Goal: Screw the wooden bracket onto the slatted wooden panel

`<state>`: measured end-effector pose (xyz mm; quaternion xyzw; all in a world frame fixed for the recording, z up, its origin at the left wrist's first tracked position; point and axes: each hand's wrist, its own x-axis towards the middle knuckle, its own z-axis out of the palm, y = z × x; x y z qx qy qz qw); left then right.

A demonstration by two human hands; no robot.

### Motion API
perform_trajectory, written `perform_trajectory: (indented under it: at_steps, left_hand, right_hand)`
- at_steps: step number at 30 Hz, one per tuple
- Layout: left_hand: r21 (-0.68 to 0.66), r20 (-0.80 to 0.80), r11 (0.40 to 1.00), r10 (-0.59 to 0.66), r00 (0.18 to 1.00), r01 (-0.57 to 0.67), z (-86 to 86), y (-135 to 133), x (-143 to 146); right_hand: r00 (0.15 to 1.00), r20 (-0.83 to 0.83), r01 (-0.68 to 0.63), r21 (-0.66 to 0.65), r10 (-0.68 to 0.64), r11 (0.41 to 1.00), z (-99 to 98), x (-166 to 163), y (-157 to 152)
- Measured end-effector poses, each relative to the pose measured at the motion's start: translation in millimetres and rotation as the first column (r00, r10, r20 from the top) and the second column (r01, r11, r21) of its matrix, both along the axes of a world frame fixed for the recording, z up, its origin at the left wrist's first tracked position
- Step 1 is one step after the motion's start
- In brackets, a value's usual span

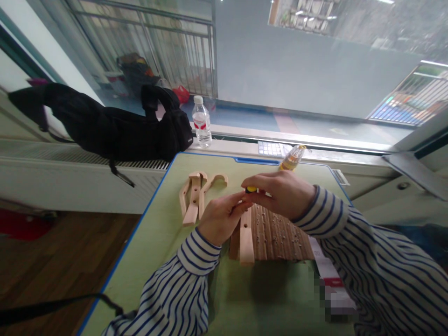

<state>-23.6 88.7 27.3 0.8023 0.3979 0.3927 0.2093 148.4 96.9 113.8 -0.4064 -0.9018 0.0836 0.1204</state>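
Observation:
My right hand (276,189) is closed around a screwdriver (251,189), of which only a short yellow-and-black part shows. Just below it, the fingers of my left hand (226,214) are pinched together over the upper part of a pale wooden hook (247,238). What those fingers grip is hidden. The hook has a drilled hole and lies on a brown corrugated cardboard piece (280,233), which is dotted with small holes or screws. To the left, several more curved wooden hooks (194,198) with holes lie together on the table.
The pale green table (157,242) has a blue edge. An oil-coloured bottle (293,157) stands at its far side, near a clear water bottle (202,123) on the sill. A black bag (129,130) rests on the left. White-and-red packaging (327,266) lies by my right sleeve.

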Motion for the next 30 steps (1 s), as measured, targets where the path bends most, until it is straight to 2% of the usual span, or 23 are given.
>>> perform_trajectory:
  at_steps: [4, 10, 14, 21, 26, 30]
  left_hand:
    - [-0.029, 0.003, 1.0, -0.011, 1.0, 0.011, 0.3, -0.3, 0.5]
    - [-0.033, 0.068, 0.995, 0.098, 0.993, -0.096, -0.5, 0.1, 2.5]
    - [-0.052, 0.12, 0.996, 0.078, 0.99, -0.072, -2.0, 1.9, 1.8]
    - [-0.06, 0.12, 0.996, 0.068, 0.99, -0.061, -6.9, 3.9, -2.4]
    - [-0.035, 0.101, 0.997, 0.069, 0.992, -0.066, -6.4, 3.5, -2.2]
    - [-0.041, 0.091, 0.998, 0.057, 0.994, -0.053, -8.2, 3.9, -1.6]
  right_hand:
    - [1.0, 0.004, 0.031, 0.009, -0.031, 0.999, -0.3, -0.2, -1.4]
    - [1.0, -0.015, 0.026, -0.014, -0.026, 1.0, -0.9, -1.1, -1.1]
    - [0.998, -0.058, 0.03, -0.031, -0.032, 0.999, -2.9, -0.3, -0.9]
    - [0.991, -0.127, -0.041, -0.014, 0.039, 0.999, 1.2, 1.0, -2.3]
    - [0.99, -0.097, -0.11, -0.034, 0.106, 0.993, 3.6, -0.6, -0.8]
    - [0.993, -0.089, -0.079, -0.022, 0.077, 0.997, 1.1, 0.8, 0.8]
